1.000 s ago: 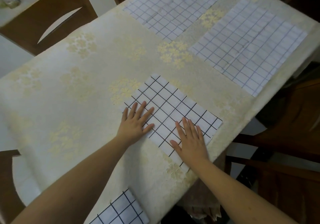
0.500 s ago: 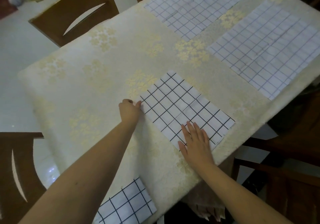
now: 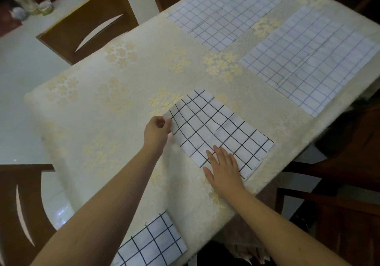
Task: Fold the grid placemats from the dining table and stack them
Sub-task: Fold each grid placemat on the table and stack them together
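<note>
Since 0.5 s ago, I am lifting the half-folded placemat edge, left hand fingers clamped on it; right hand is pressing flat, fingers together. Risk: layers skewing. 2 unfolded placemats are lying beyond.

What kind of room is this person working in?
Most likely a home dining room. A table covered with a cream floral cloth has wooden chairs pulled up on several sides, and grid placemats lie at the seats. The left hand lifts one placemat's corner while the right hand presses it flat.
</note>
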Demonstrator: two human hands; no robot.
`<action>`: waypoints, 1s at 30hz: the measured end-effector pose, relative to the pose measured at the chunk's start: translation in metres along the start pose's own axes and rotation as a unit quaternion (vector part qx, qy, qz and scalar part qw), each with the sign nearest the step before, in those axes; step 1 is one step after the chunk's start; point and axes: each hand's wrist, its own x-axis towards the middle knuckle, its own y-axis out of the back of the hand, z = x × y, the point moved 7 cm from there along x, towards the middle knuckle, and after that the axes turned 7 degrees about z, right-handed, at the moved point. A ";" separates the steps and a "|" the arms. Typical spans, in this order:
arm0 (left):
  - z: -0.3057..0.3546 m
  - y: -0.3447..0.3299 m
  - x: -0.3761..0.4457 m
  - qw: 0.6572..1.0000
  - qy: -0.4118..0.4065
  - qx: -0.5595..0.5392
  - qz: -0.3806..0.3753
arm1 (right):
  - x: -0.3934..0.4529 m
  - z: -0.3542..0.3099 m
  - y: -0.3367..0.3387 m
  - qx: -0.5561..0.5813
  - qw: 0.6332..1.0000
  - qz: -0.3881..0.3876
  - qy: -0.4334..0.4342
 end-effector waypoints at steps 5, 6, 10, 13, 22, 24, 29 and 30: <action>0.031 -0.006 -0.048 0.992 -0.088 0.016 -0.094 | 0.000 0.001 0.003 0.004 1.000 0.002 -0.001; 0.036 -0.008 -0.058 0.988 -0.103 0.020 -0.113 | 0.000 0.002 0.006 0.012 1.000 0.004 -0.001; 0.045 -0.016 -0.094 0.970 -0.166 0.053 -0.168 | 0.000 0.007 0.016 0.097 0.994 0.042 0.007; 0.043 -0.027 -0.117 0.951 -0.203 0.087 -0.218 | -0.004 0.028 0.028 0.201 0.972 0.110 -0.056; 0.017 -0.061 -0.151 0.879 -0.280 0.187 -0.339 | -0.044 0.118 0.061 0.364 0.843 0.240 -0.315; 0.006 -0.073 -0.155 0.866 -0.281 0.212 -0.354 | -0.051 0.131 0.060 0.404 0.807 0.250 -0.350; -0.019 -0.098 -0.160 0.819 -0.279 0.281 -0.415 | -0.059 0.146 0.047 0.471 0.736 0.248 -0.418; -0.021 -0.100 -0.157 0.826 -0.261 0.274 -0.418 | -0.059 0.146 0.045 0.477 0.731 0.245 -0.422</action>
